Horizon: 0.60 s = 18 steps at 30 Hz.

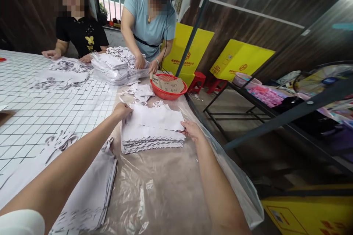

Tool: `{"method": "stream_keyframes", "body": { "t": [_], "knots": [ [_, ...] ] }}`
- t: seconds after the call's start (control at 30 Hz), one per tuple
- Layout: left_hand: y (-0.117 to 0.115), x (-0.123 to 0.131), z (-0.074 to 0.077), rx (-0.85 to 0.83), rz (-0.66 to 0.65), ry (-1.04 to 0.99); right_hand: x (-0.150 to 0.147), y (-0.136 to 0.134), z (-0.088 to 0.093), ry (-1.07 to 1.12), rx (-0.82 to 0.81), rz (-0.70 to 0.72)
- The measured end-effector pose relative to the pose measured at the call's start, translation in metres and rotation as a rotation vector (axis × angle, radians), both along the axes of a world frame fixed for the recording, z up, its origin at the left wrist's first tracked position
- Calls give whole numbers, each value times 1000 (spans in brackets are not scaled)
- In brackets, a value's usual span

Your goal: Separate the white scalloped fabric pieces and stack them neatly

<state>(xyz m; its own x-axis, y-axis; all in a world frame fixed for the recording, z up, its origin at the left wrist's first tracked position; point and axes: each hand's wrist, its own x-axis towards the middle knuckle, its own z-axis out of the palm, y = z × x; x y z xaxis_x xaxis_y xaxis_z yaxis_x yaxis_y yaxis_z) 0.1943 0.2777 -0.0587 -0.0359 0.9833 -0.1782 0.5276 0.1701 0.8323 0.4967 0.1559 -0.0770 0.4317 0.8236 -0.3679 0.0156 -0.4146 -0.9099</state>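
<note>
A white fabric piece (157,116) with a wavy edge lies on top of a stack of similar fabric pieces (153,143). My left hand (122,111) is closed on its left edge, the fingertips partly hidden. At the opposite edge, my right hand (192,130) pinches the same piece between thumb and fingers. Under the stack lies clear plastic sheeting (162,191) over a brown surface. Behind it sits a loose bunch of white fabric with straps (140,91). Below my left forearm is another pile of white fabric (88,191), partly covered by the arm.
A red plastic basket (168,93) holding cardboard stands beyond the stack. Across the grid-marked table (93,99), two people handle white fabric, one beside a plastic-wrapped bundle (118,71). A metal post (197,22) and a dark rack (264,121) are on the right.
</note>
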Motion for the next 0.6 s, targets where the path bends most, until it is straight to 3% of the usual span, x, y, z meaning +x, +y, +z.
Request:
{"method": "stream_keyframes", "body": {
  "t": [0.23, 0.43, 0.6],
  "knots": [
    [-17, -11, 25, 115, -21, -144, 4, 3, 6, -82, 77, -7],
    [-63, -24, 4, -34, -70, -100, 5, -16, -4, -181, 43, 45],
    [-74, -25, -2, -72, -81, -54, 4, -21, -18, -289, 34, 74]
  ]
}}
